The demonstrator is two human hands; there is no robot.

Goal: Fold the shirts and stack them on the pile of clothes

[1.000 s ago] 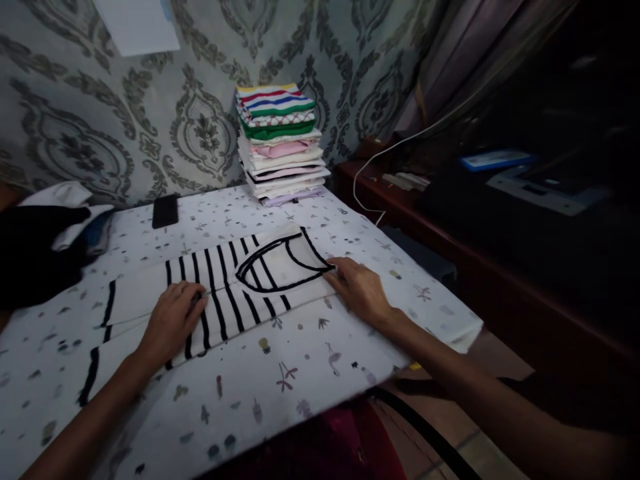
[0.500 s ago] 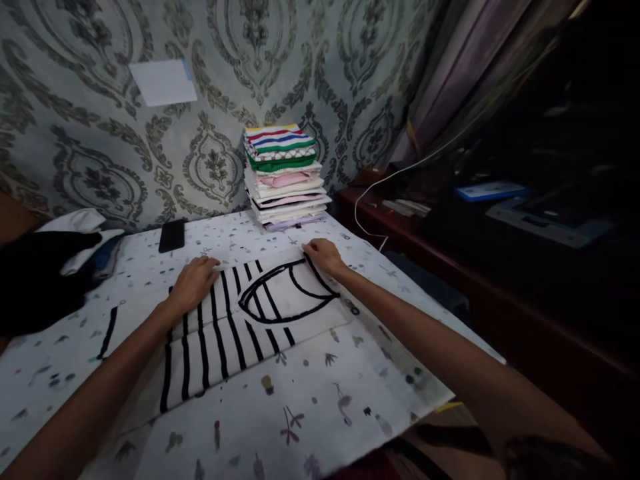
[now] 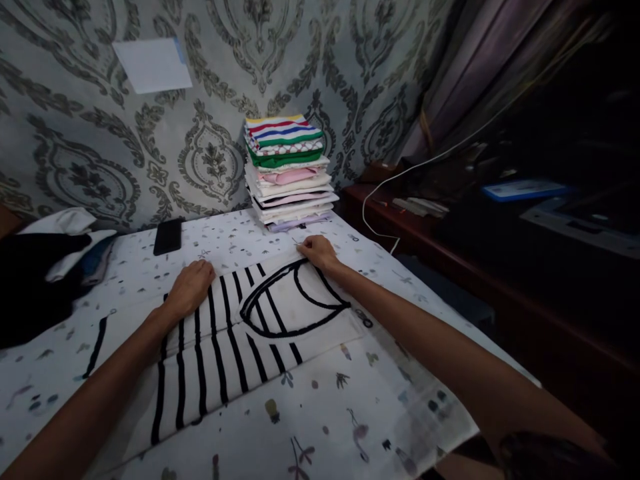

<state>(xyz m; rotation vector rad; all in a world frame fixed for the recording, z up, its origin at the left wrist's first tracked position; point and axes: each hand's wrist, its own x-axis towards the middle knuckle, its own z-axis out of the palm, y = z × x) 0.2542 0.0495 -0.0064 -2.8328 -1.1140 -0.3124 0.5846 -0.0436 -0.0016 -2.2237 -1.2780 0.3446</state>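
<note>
A white shirt with black stripes [image 3: 220, 340] lies partly folded on the patterned sheet, its black-trimmed V neckline to the right. My left hand [image 3: 193, 287] is closed at the far edge of the striped part, fingers curled over the cloth. At the far right corner, by the neckline, my right hand [image 3: 320, 253] pinches the shirt's edge. Part of a sleeve with a black band [image 3: 95, 347] extends to the left beyond my left forearm.
A tall stack of folded clothes [image 3: 290, 177] stands against the patterned wall. A black phone [image 3: 168, 237] lies on the sheet [image 3: 240, 240]. Dark and white clothes [image 3: 45, 267] are heaped at left. A white cable [image 3: 367, 213] runs along the dark red furniture [image 3: 360, 193] at right.
My left hand's fingers have curled in more at the shirt's far edge. My right hand remains at the neckline corner. The view has shifted slightly.
</note>
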